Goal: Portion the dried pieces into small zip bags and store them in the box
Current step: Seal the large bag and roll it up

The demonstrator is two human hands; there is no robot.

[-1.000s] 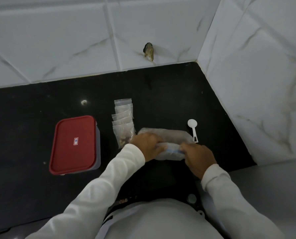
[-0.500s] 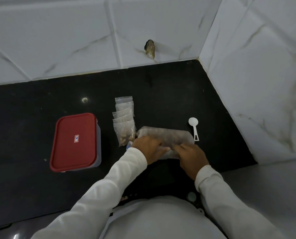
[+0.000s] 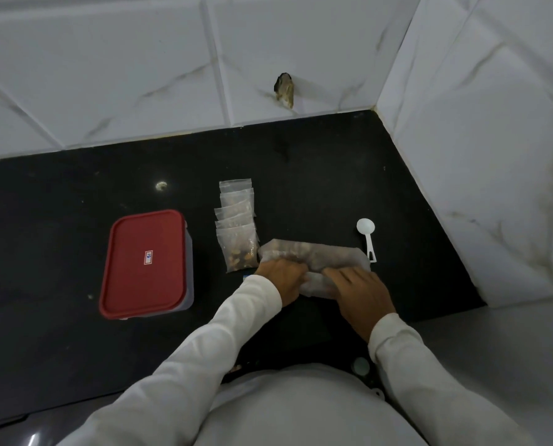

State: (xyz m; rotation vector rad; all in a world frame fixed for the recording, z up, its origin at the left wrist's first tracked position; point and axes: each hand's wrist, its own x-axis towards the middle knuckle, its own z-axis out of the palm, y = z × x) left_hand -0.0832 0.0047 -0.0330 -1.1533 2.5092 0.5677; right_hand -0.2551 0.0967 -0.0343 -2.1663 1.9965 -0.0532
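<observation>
Nearest me, two white sleeves reach out over the black desk (image 3: 59, 246), and both hands are on the large bag of dried pieces (image 3: 317, 255), which lies flat on its side just beyond them. The left hand (image 3: 281, 280) has its grip clamped on the bag's near left end, fingers curled over the folded edge. The right hand (image 3: 359, 291) has its grip apart, fingers laid fairly straight and pressing down on the plastic. A second ago the hands sat wider apart along that near edge with a blue strip showing between them. Now the right hand has slid in toward the left and the strip is covered, so I'd say the big bag is being pressed shut or folded over, and scooping looks finished. Just left of the bag, a row of small zip bags (image 3: 236, 226) lies overlapping on the desk, with brown pieces visible inside. The white measuring spoon (image 3: 367, 239) lies idle to the right. Further left, the box (image 3: 146, 262) sits with its red lid on, so the small bags are not yet stored. Beyond is the tiled wall (image 3: 140, 75).
</observation>
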